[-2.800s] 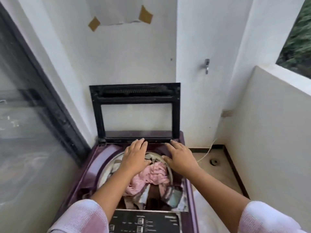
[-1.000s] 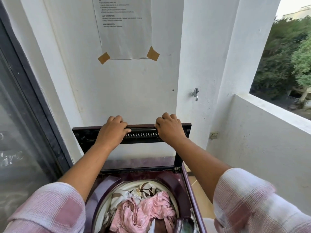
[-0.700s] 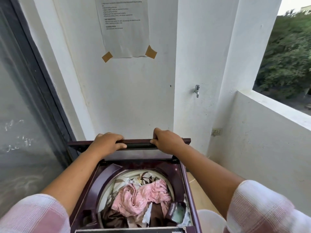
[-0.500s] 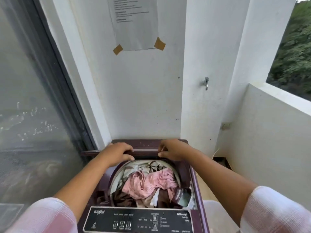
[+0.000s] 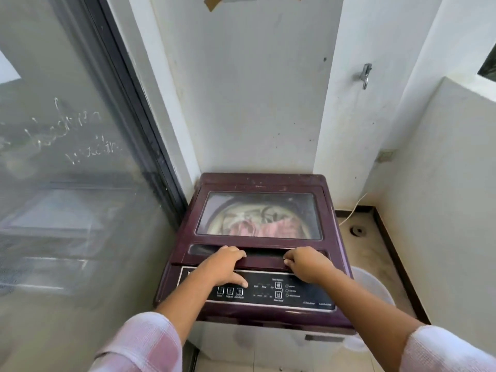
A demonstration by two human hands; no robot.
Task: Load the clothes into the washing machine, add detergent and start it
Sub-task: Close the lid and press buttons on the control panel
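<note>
And the lid [image 5: 264,261] is down! Half a second ago it hung partway over the drum; now it lies flat on the maroon washing machine [image 5: 268,315], with pink clothes [image 5: 257,226] showing through its window. The left hand [image 5: 226,264] and right hand [image 5: 306,265] curl their fingers over the lid's front lip, the left thumb splayed onto the control panel [image 5: 268,289]. Loading looks finished, and starting likely comes next. The machine sits cornered beside the glass door [image 5: 67,183], panel facing the person, hinge at the wall, lip running left to right.
</note>
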